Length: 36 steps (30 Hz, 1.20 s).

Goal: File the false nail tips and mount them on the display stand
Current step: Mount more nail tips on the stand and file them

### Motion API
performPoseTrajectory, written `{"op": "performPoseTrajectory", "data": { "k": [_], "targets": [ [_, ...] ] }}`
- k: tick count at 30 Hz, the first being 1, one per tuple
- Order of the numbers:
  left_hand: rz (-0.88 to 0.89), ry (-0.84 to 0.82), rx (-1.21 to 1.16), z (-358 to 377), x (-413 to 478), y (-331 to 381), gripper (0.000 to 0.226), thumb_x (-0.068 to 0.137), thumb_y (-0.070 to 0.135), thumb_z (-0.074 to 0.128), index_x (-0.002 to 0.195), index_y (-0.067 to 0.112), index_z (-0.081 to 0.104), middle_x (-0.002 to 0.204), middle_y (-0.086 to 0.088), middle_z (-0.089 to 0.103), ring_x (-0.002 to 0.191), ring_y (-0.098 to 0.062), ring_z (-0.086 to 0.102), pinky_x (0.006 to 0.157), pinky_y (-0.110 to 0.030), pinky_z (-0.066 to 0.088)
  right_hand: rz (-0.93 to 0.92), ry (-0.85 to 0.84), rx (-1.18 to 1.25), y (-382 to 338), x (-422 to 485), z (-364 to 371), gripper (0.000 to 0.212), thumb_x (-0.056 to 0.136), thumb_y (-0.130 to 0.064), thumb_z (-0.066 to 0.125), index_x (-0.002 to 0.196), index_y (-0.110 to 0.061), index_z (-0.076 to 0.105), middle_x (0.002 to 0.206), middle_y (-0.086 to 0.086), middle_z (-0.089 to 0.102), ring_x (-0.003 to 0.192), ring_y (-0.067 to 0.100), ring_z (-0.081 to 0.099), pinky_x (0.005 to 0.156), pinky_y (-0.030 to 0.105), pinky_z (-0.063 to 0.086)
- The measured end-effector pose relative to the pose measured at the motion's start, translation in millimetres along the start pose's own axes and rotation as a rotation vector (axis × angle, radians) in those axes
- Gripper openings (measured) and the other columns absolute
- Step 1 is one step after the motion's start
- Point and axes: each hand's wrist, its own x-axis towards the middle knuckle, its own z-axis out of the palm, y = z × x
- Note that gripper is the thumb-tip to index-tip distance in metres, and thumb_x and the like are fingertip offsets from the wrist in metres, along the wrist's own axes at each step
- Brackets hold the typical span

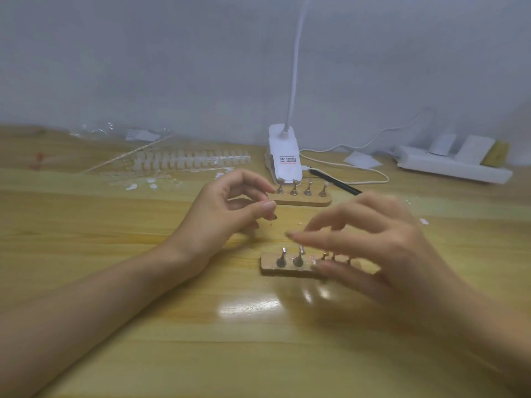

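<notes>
Two wooden display stands with small metal pegs lie on the table. The near stand sits just under my right hand, which is blurred, fingers spread, hovering over its right pegs and hiding them. The far stand lies in front of the lamp base; my left hand is beside its left end, fingers curled and apart, nothing clearly visible in it. A strip of clear false nail tips lies at the back left, with loose tips scattered near it.
A white clip lamp stands behind the far stand, its cable trailing right. A black pen-like tool lies beside it. A white power strip sits at the back right. Clear plastic packaging lies at the back left by the wall.
</notes>
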Motion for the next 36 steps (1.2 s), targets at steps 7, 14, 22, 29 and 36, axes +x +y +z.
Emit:
{"op": "performPoseTrajectory", "data": {
  "k": [7, 14, 22, 29, 36],
  "targets": [
    [0.004, -0.027, 0.021, 0, 0, -1, 0.025, 0.076, 0.028, 0.074, 0.096, 0.016, 0.065, 0.081, 0.002, 0.068, 0.075, -0.015, 0.072, 0.061, -0.018, 0.049, 0.05, -0.082, 0.029, -7, -3, 12, 0.032, 0.096, -0.044, 0.05, 0.118, -0.037, 0.071, 0.113, -0.02, 0.065, 0.093, 0.009, 0.053, 0.085, 0.043, 0.039],
    [0.012, -0.037, 0.013, 1, 0, 0, 0.028, 0.074, 0.03, 0.075, 0.097, 0.017, 0.065, 0.076, 0.002, 0.069, 0.072, -0.015, 0.071, 0.062, -0.017, 0.049, 0.227, -0.018, 0.269, 4, 2, -4, 0.035, 0.092, -0.048, 0.055, 0.125, -0.04, 0.063, 0.112, -0.022, 0.064, 0.101, 0.009, 0.056, 0.088, 0.019, 0.039],
    [0.017, -0.071, 0.012, 1, -1, 1, 0.033, 0.077, 0.021, 0.077, 0.108, 0.019, 0.067, 0.08, 0.0, 0.072, 0.08, -0.02, 0.074, 0.069, -0.019, 0.053, 0.646, -0.381, 0.073, 88, -16, -51, 0.057, 0.048, -0.076, 0.056, 0.09, -0.04, 0.063, 0.089, -0.017, 0.064, 0.087, -0.008, 0.054, 0.062, 0.018, 0.041],
    [0.034, -0.063, -0.007, 7, 5, 7, 0.043, 0.08, 0.02, 0.075, 0.121, 0.022, 0.06, 0.083, 0.003, 0.071, 0.087, -0.019, 0.074, 0.066, -0.017, 0.05, 0.545, -0.25, 0.193, 93, -10, -46, 0.021, 0.082, -0.011, 0.076, 0.076, -0.03, 0.068, 0.083, -0.017, 0.071, 0.085, 0.0, 0.067, 0.069, 0.029, 0.055],
    [0.022, -0.068, -0.032, 16, 1, 3, 0.039, 0.081, 0.014, 0.074, 0.117, 0.015, 0.059, 0.082, 0.0, 0.072, 0.08, -0.013, 0.07, 0.066, -0.017, 0.05, 0.533, -0.454, 0.369, 105, -24, -43, 0.025, 0.069, -0.047, 0.076, 0.093, -0.044, 0.068, 0.103, -0.019, 0.068, 0.098, 0.004, 0.063, 0.069, 0.02, 0.054]
  ]
}}
